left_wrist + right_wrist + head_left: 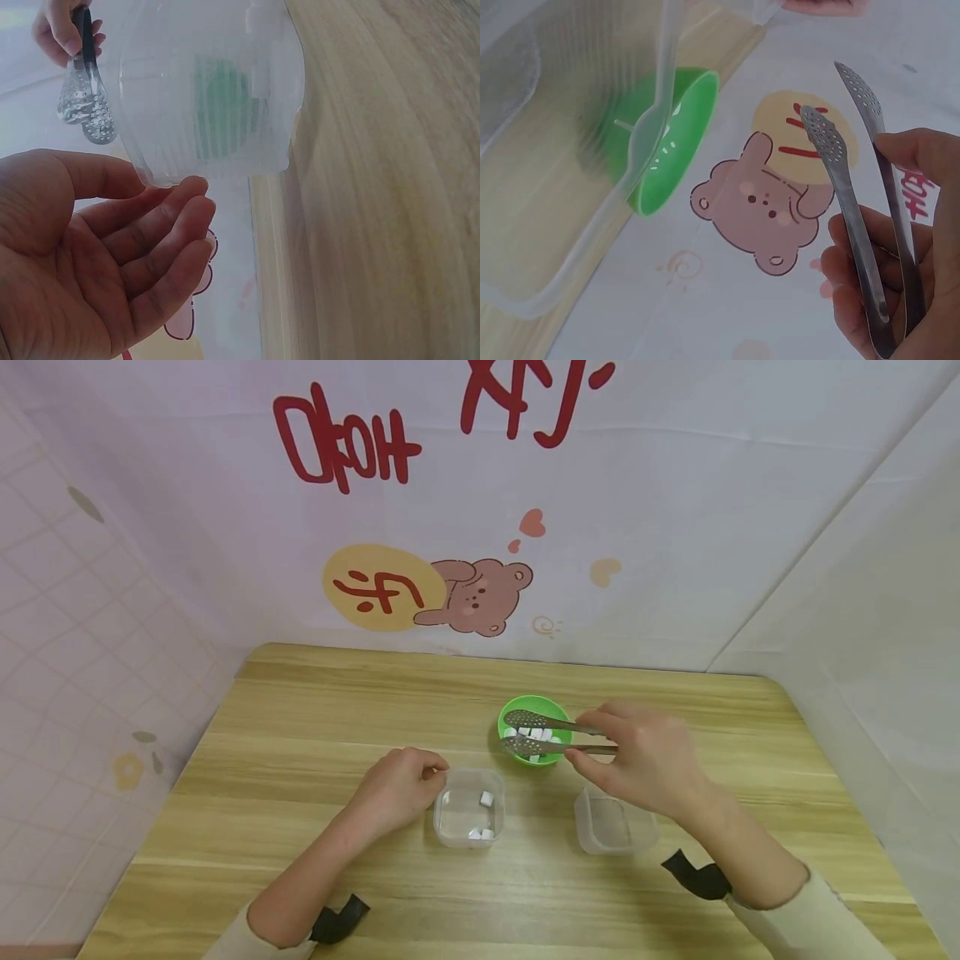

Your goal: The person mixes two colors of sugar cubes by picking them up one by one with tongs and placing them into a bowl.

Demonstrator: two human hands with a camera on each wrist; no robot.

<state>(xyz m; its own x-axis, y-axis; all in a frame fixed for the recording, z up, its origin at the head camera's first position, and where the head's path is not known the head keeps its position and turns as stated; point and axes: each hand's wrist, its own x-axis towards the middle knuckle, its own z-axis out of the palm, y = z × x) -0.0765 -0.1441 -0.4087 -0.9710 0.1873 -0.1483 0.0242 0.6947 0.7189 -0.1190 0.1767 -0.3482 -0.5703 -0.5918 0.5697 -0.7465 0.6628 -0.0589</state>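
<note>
My right hand (648,760) grips metal tongs (859,225) with perforated ends. Their two arms are spread apart above a green bowl (567,732) of several small white cubes (536,735). I see no cube between the tong ends in the right wrist view. At the near left of the bowl stands a clear plastic container (438,818) with a few white cubes inside. My left hand (401,785) is at its far left corner, thumb and finger pinching the rim, the other fingers loosely bent, as the left wrist view shows.
A second clear container (581,827) stands on the wooden table (337,710), below my right hand. A white printed cloth with a bear (483,597) hangs behind the table's far edge. More white cloth closes off both sides.
</note>
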